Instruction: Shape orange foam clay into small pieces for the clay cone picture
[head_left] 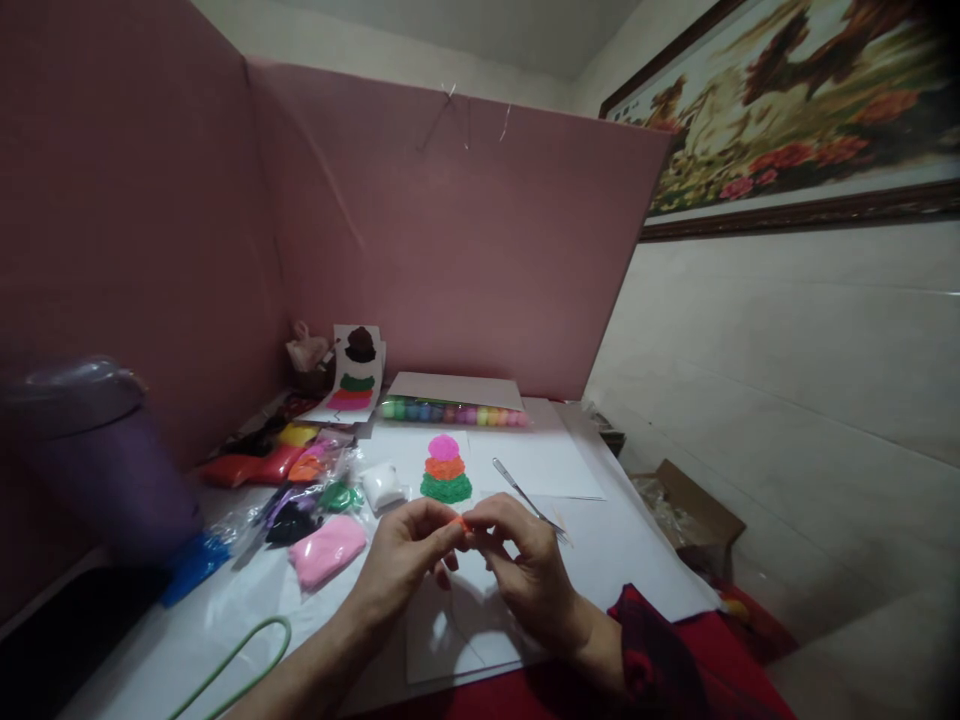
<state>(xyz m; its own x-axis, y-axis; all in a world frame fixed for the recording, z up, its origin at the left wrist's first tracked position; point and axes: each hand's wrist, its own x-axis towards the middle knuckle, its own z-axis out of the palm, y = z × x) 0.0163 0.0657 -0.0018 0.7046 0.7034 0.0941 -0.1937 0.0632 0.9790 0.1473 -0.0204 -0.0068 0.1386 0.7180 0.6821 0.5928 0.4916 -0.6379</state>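
Both hands meet low in the middle of the head view, above a white sheet (450, 640). My left hand (409, 555) is closed, its thumb and forefinger pinching a small piece of orange clay (461, 523). From the other side, the fingertips of my right hand (529, 570) press on the same bit, which they mostly hide. Just beyond the hands lies a paper with a pink, orange and green stacked shape (446, 467) on it. A pointed metal tool, apparently tweezers (525, 492), rests to the right of that shape.
Clear bags of coloured clay lie at left, among them a pink packet (328, 552) and a white one (382, 486). A purple lidded container (112, 460) stands far left. Behind are a long pack of coloured pieces (454, 412) and a decorated card (352, 375). An open cardboard box (694, 510) sits at right.
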